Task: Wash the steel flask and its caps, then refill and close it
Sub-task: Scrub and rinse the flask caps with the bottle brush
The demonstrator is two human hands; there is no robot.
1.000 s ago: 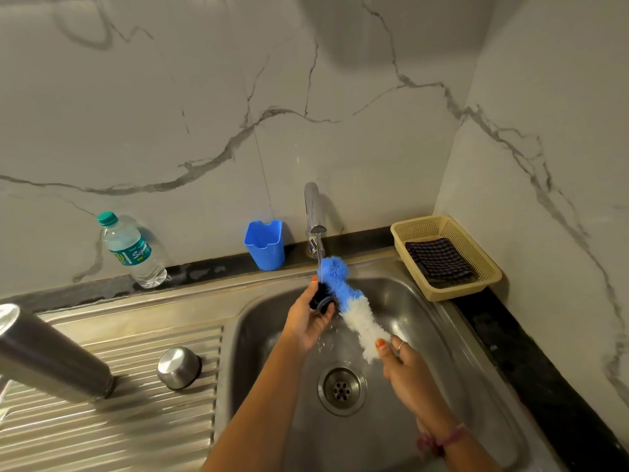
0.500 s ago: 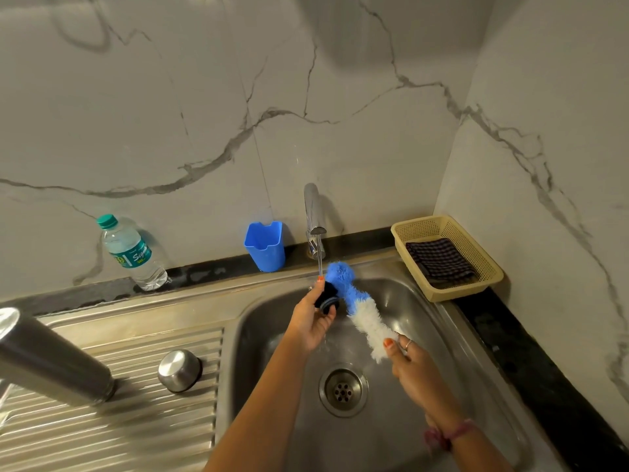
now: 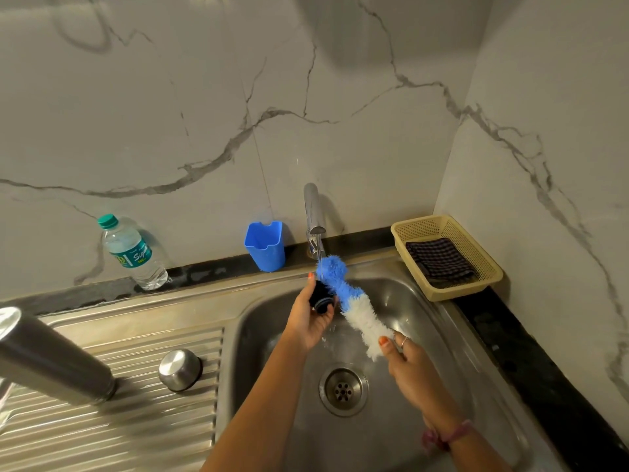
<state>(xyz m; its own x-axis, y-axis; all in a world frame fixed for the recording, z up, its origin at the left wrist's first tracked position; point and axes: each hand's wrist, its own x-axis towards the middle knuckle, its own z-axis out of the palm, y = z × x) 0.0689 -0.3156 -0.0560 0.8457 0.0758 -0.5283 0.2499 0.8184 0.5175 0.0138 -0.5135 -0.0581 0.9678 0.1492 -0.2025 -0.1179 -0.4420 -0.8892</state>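
Note:
Over the steel sink (image 3: 452,321), my left hand (image 3: 311,318) grips a small black inner cap (image 3: 320,296) just under the tap (image 3: 313,212), where a thin stream of water runs. My right hand (image 3: 405,361) holds the lower end of a blue and white fluffy bottle brush (image 3: 354,301), whose blue tip lies against the cap under the stream. The steel flask (image 3: 51,359) stands on the ribbed drainboard at the left. Its steel outer cap (image 3: 179,368) sits upside down on the drainboard beside it.
A plastic water bottle (image 3: 131,253) and a blue plastic cup (image 3: 265,245) stand on the dark ledge behind the sink. A yellow basket (image 3: 476,287) holding a dark checked cloth (image 3: 439,258) sits at the back right. The drain (image 3: 343,390) lies below my hands.
Both hands and the brush have shifted slightly, with the brush tip rubbing along the black cap under the running water. The flask and steel cap have stayed put.

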